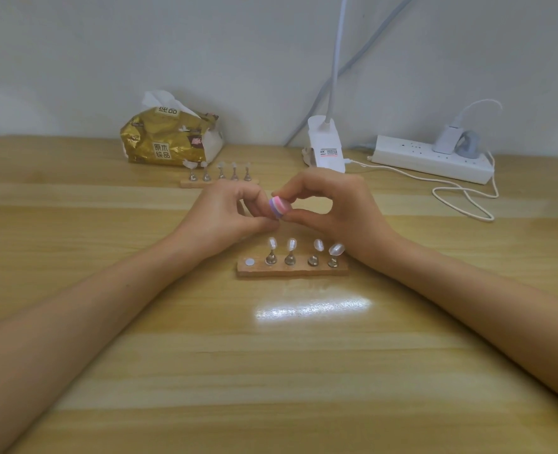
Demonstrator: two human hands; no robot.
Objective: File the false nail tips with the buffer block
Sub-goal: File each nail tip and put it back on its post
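- Pale wood-grain desk (pixel 271 371), glossy; plain whitish wall (pixel 205 44).
- Right hand (pixel 333 208) pinches striped pink-purple buffer block (pixel 279 207), just past wooden stand (pixel 290 271) with four glossy nail tips (pixel 291 244) on metal pegs (pixel 290 259).
- Left hand (pixel 225 211) curled against block; can't tell what it holds.

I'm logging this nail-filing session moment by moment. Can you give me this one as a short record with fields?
right hand: pinches the buffer block between thumb and fingers
left hand: fingers curled beside the block; what they hold is hidden
near holder: four nail tips on metal stands; leftmost spot empty
far holder: five stands, tips blurry
back of table: tissue pack, power strip
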